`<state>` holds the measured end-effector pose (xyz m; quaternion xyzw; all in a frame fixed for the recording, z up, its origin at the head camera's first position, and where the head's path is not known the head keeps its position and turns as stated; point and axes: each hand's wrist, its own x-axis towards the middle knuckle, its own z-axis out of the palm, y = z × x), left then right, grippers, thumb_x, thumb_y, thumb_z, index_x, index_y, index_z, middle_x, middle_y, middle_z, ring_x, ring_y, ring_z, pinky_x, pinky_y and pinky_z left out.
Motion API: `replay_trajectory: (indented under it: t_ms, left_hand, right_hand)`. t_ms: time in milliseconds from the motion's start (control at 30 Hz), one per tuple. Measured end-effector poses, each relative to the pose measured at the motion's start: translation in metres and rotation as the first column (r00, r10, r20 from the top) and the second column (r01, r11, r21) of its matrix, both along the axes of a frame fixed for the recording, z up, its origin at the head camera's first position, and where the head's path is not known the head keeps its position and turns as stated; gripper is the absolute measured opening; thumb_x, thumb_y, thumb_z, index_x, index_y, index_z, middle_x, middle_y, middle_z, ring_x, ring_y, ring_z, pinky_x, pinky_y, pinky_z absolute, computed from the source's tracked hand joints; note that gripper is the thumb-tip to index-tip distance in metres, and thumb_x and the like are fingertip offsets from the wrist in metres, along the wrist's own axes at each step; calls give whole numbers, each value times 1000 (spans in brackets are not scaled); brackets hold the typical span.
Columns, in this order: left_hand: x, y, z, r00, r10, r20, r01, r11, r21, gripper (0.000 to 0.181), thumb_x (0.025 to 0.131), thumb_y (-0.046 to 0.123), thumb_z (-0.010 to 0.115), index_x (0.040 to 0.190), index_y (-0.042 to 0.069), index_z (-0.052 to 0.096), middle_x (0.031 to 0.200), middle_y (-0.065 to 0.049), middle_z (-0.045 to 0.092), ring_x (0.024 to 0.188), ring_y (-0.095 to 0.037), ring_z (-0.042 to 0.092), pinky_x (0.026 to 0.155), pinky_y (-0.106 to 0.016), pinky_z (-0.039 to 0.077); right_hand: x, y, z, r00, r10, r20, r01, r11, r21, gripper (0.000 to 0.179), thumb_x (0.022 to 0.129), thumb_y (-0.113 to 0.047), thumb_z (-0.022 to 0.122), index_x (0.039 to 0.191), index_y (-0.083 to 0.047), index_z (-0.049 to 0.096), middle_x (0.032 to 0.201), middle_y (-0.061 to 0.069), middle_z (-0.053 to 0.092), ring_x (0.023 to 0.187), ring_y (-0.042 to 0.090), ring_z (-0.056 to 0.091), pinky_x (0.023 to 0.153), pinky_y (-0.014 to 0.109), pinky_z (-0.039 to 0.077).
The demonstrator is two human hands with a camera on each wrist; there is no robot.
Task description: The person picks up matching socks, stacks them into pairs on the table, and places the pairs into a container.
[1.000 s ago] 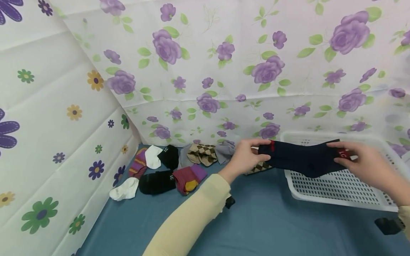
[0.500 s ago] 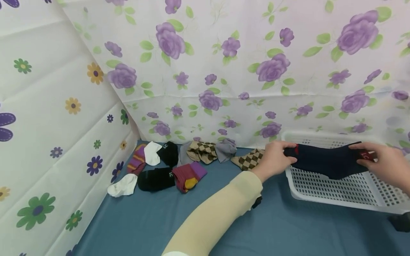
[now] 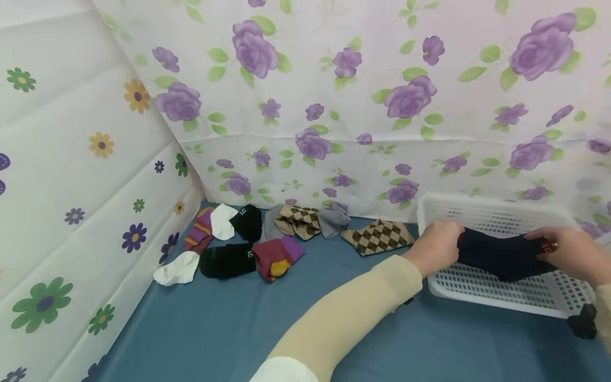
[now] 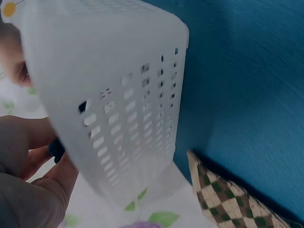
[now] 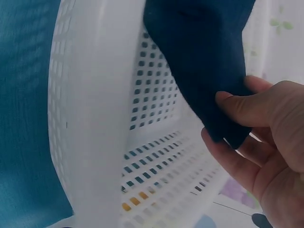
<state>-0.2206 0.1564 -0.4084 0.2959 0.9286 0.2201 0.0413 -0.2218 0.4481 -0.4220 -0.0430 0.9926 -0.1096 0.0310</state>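
Observation:
A dark navy sock (image 3: 501, 255) is stretched sideways over the white plastic basket (image 3: 501, 307). My left hand (image 3: 436, 246) pinches its left end. At the other end my right hand (image 3: 573, 253) holds the sock, near a bit of red that shows by the fingers. In the right wrist view, the thumb and fingers of the right hand (image 5: 266, 133) pinch the navy sock (image 5: 204, 66) inside the basket's side wall. From the left wrist, the left hand (image 4: 33, 166) is partly behind the basket wall (image 4: 109, 61), and only a scrap of sock shows.
An argyle sock (image 3: 379, 237) lies flat left of the basket. Farther left sit several socks: white (image 3: 177, 269), black (image 3: 228, 260), maroon (image 3: 272, 258), grey (image 3: 334, 219) and striped (image 3: 199, 231). Flowered cloth (image 3: 305, 106) hangs behind the blue surface (image 3: 229, 329).
Both hands have carried the navy sock rightward and lower, from across the basket's left edge to over its inside. The argyle sock, earlier partly behind the left hand, now shows fully.

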Motion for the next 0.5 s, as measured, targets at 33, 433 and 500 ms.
replay_trajectory:
  t_ms: [33, 433, 500]
  left_hand:
    - [0, 1, -2, 1000, -14, -26, 14, 1000, -15, 27, 92, 14, 58, 117, 22, 62, 100, 11, 65, 62, 2, 55, 56, -11, 39]
    - [-1, 15, -13, 992, -62, -112, 43, 984, -171, 20, 100, 17, 44, 91, 24, 61, 84, 10, 63, 69, 2, 57, 62, -12, 45]
    - [-1, 16, -16, 992, -66, -112, 43, 980, -196, 21, 100, 18, 44, 93, 25, 62, 87, 11, 65, 72, 2, 59, 64, -12, 46]
  right_hand:
    - [-2, 0, -1, 1000, -8, 26, 8, 1000, 0, 41, 66, 7, 72, 106, 8, 62, 99, 36, 57, 77, 44, 58, 54, 42, 48]
    - [-14, -2, -13, 974, 4, 229, -2, 1000, -10, 36, 63, 6, 74, 98, 4, 67, 90, 30, 61, 73, 34, 58, 56, 39, 49]
    - [-14, -2, -13, 966, -3, 260, 6, 1000, -9, 36, 64, 5, 73, 99, 4, 67, 89, 28, 61, 70, 30, 55, 55, 36, 48]
